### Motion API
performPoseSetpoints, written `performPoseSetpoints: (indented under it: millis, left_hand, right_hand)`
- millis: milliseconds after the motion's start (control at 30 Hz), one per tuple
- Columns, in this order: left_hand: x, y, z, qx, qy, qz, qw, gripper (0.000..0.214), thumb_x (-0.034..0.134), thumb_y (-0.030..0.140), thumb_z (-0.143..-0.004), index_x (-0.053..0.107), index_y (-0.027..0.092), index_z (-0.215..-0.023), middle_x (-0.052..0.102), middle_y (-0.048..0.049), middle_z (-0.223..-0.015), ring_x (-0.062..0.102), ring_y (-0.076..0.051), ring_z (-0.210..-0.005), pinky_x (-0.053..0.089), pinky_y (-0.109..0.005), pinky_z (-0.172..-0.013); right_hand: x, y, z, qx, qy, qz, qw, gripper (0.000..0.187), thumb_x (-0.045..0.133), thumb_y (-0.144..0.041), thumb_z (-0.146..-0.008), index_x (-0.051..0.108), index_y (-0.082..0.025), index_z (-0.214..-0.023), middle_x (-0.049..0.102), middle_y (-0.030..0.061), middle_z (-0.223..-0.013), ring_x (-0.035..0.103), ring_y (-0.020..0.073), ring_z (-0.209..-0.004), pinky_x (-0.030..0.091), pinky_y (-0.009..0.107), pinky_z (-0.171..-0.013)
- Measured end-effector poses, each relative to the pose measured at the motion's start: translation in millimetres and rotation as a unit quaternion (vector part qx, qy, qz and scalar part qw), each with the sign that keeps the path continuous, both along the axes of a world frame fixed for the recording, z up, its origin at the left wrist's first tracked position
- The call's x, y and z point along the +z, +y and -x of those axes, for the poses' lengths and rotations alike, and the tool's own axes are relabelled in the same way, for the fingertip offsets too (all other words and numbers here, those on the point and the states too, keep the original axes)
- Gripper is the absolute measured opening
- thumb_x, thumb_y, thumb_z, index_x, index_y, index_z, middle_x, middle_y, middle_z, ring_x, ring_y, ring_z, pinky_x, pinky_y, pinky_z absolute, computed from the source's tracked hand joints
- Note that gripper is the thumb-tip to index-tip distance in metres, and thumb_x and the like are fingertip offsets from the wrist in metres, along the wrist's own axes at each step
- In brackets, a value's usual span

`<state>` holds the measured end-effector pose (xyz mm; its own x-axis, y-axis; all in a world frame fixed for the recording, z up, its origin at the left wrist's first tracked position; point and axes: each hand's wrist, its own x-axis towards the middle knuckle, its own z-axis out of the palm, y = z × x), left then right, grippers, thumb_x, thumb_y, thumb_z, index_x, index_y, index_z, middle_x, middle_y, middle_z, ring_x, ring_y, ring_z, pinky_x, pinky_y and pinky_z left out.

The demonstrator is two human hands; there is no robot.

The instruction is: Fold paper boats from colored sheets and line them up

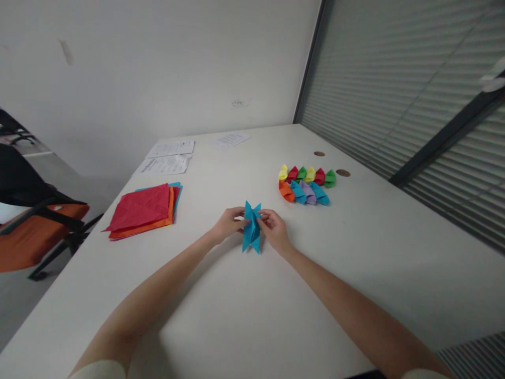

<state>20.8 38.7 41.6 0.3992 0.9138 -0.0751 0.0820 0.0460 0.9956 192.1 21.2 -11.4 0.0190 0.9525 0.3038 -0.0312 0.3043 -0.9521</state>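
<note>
Office chair: orange-seated [59, 231] with a black back and armrest, beside the table's left edge.
Paper stack: square sheets [140, 208], creased red uppermost, then orange, with blue edges showing at the far and right sides (the layers sit askew).
Printed pages: two sheets [168, 158] beyond the stack, one nearer than the other, near the table's far left corner; a single printed sheet [232, 139] lies to their right, toward the wall.
Left hand: [231, 223] thumb and fingers pinch the left side of the blue origami piece.
Blue origami piece: [252, 229] between the two hands, over the middle of the white table [236, 300]; its long axis runs away from the person, nearly straight, with two pointed tips facing the far wall and two facing the person (whether it touches the tabletop, I cannot tell).
Right hand: [275, 227] thumb and fingertips pinch the piece's right side.
Folded paper pieces: two rows [307, 192] beyond the right hand; far row yellow, red, green, yellow, red, green; near row orange, blue, lilac, blue, slanting down to the right.
Round grommets: two brown discs [343, 172] near the table's right edge.
Blinds: slatted [394, 79], behind a glass partition along the right.
</note>
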Motion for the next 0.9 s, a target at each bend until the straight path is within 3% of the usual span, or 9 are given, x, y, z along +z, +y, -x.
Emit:
performPoseSetpoints:
  millis: [100, 367, 500, 667, 900]
  left_hand:
    - [0.1, -1, -1, 0.015, -0.005, -0.009, 1.000, 0.031, 0.069, 0.024, -0.069, 0.070, 0.014, -0.098, 0.068, -0.0089, -0.100, 0.065, -0.015, -0.070, 0.056, -0.026, -0.057]
    - [-2.1, -1, -3, 0.030, -0.023, 0.009, 0.999, 0.034, 0.071, 0.036, -0.071, 0.068, 0.014, -0.098, 0.066, -0.0091, -0.104, 0.065, -0.017, -0.077, 0.059, -0.029, -0.059]
    - [-2.6, 0, -2, 0.038, -0.038, 0.020, 0.998, 0.039, 0.077, 0.042, -0.067, 0.069, 0.014, -0.093, 0.067, -0.0091, -0.099, 0.065, -0.019, -0.077, 0.059, -0.035, -0.064]
    - [-4.8, 5, 1, 0.098, -0.068, 0.034, 0.992, 0.043, 0.075, 0.053, -0.068, 0.068, 0.012, -0.077, 0.068, -0.0072, -0.075, 0.065, -0.019, -0.070, 0.056, -0.038, -0.070]
    - [-5.5, 10, 3, 0.142, -0.091, 0.015, 0.986, 0.032, 0.077, 0.041, -0.064, 0.073, 0.015, -0.082, 0.070, -0.0055, -0.081, 0.062, -0.016, -0.075, 0.051, -0.031, -0.074]
  right_hand:
    - [3.4, -3, -1, 0.024, -0.014, 0.006, 1.000, 0.034, 0.065, -0.047, -0.081, 0.061, -0.022, -0.103, 0.060, 0.0011, -0.078, 0.057, 0.0135, -0.064, 0.047, 0.026, -0.059]
    - [2.6, -8, -1, 0.070, -0.104, -0.072, 0.989, 0.054, 0.076, -0.039, -0.072, 0.056, -0.025, -0.121, 0.057, 0.0042, -0.103, 0.059, 0.0158, -0.079, 0.051, 0.030, -0.070]
    - [5.5, -9, -1, 0.057, -0.140, -0.106, 0.983, 0.041, 0.067, -0.032, -0.081, 0.058, -0.025, -0.121, 0.056, 0.0057, -0.103, 0.058, 0.0175, -0.085, 0.050, 0.030, -0.071]
    - [9.9, -11, -3, 0.058, -0.183, -0.143, 0.971, 0.035, 0.059, -0.029, -0.085, 0.063, -0.024, -0.120, 0.058, 0.0081, -0.103, 0.057, 0.0201, -0.092, 0.049, 0.033, -0.077]
    - [5.6, -9, -2, 0.076, -0.199, -0.124, 0.969, 0.032, 0.055, -0.033, -0.090, 0.067, -0.023, -0.118, 0.059, 0.0086, -0.104, 0.058, 0.0197, -0.094, 0.049, 0.033, -0.079]
